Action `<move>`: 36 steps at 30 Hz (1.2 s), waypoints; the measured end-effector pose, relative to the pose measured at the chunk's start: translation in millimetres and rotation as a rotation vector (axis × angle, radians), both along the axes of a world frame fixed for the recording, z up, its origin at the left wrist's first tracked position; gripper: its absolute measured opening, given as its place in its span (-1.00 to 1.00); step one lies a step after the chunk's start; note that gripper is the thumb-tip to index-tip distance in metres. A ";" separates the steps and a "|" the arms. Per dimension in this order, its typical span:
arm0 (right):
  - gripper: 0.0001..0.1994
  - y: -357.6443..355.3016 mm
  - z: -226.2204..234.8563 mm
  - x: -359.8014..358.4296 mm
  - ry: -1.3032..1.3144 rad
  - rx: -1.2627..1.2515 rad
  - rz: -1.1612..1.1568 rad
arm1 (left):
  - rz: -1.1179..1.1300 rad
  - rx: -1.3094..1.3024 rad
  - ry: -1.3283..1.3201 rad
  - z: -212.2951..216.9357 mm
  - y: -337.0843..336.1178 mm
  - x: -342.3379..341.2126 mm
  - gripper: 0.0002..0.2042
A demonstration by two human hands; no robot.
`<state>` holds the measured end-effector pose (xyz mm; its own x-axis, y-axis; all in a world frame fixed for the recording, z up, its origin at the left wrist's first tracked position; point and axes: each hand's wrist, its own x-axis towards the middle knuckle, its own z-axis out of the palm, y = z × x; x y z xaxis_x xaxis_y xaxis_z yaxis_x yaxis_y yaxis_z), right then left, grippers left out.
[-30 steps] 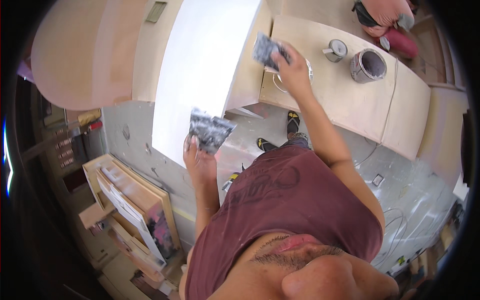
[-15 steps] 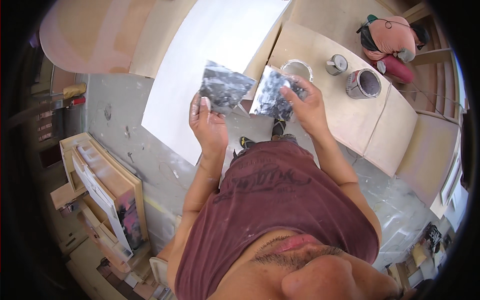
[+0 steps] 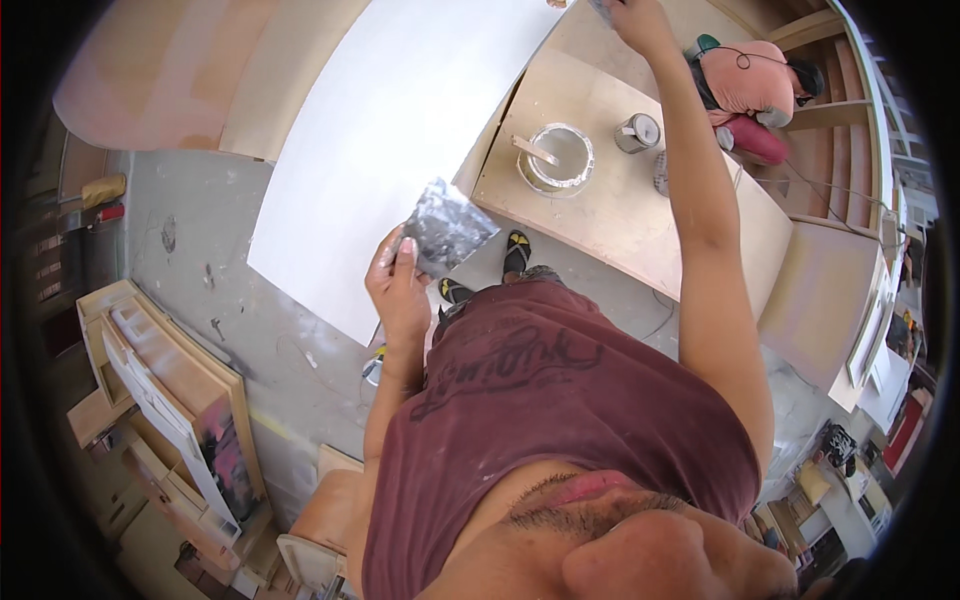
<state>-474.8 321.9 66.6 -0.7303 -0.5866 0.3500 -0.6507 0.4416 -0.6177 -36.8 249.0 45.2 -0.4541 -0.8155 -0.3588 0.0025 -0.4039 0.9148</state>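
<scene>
My left hand point(image 3: 398, 290) pinches one edge of a flat, square putty spreader point(image 3: 450, 230), smeared grey and white, near the edge of a long white panel point(image 3: 360, 150). My right arm is stretched far forward. At the top rim of the picture my right hand point(image 3: 643, 25) grips a second spreader point(image 3: 601, 10), mostly cut off by the frame, near the far end of the white panel. An open tub point(image 3: 590, 165) with white-smeared walls stands on a wooden board between my arms, a wooden stick point(image 3: 535, 150) across its rim.
A small can point(image 3: 637, 133) stands on the wooden board point(image 3: 620, 220); a larger can is mostly hidden behind my right forearm. Another person point(image 3: 748, 85) crouches beside wooden shelving point(image 3: 850, 150) at the far right. Panels and cabinet parts point(image 3: 170, 390) lean at the left.
My right hand has swung forward with its spreader, away from the left one, to the top edge. The left hand has shifted slightly nearer with its spreader. The tub's stick has come into sight.
</scene>
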 end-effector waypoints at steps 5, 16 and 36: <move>-0.75 -33.0 -40.3 -41.6 0.310 0.350 0.038 | 0.070 0.047 0.103 -1.8 -2.1 12.1 -0.73; -0.69 -32.6 -45.3 -42.4 0.575 0.386 -0.042 | 0.171 0.069 0.168 -13.2 -15.3 16.7 -0.72; -0.68 21.3 14.6 258.9 -0.943 0.055 0.570 | 0.254 0.143 0.385 -5.9 -24.6 -11.8 -0.84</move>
